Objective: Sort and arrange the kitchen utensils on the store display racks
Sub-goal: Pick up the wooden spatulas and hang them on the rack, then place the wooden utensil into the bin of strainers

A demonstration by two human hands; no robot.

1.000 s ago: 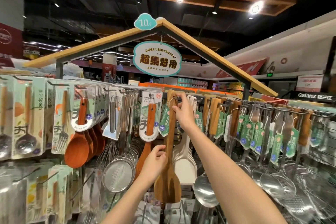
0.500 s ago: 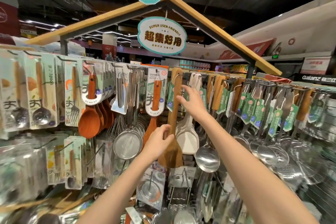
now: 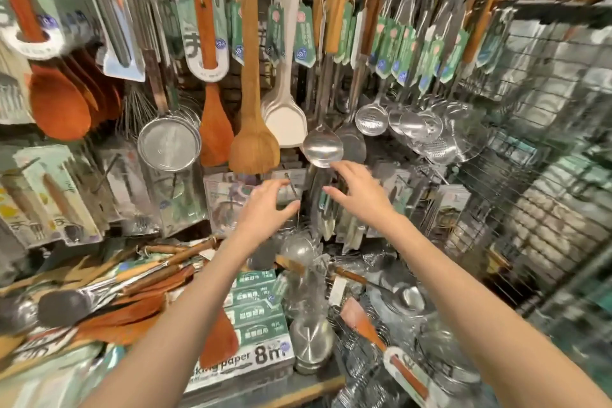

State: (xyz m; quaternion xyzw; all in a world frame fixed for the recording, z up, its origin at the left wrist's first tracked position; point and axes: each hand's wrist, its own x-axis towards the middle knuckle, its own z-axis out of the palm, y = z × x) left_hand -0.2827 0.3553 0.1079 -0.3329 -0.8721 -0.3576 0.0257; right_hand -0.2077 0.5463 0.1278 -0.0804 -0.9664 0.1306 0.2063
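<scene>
Far left, top row: red-brown wooden spoons (image 3: 59,103) hang in a stack, carded. Next right a mesh strainer (image 3: 169,144) hangs from its hook, then a carded red-brown spatula (image 3: 214,132). Just right of that, the light wooden spatula (image 3: 253,142) hangs on its hook by a string loop, free of both hands, blade just above the lower row. Beside it a stack of cream spatulas (image 3: 284,122), then a steel ladle (image 3: 322,148) with bowl facing out. Left hand (image 3: 265,209) is raised below the wooden spatula's blade, fingers loosely spread and slightly curved, holding nothing; fingertips near a carded item on the lower row, contact unclear due to blur. Right hand (image 3: 357,195) is just below the ladle bowl, fingers spread, empty; top fingertips close to the bowl, cannot tell if touching. Further right: slotted spoons and skimmers (image 3: 372,121) with green tags, then a wire grid panel (image 3: 546,175). Below the arms, loose utensils in a heap and stacked baking paper boxes (image 3: 258,334).
</scene>
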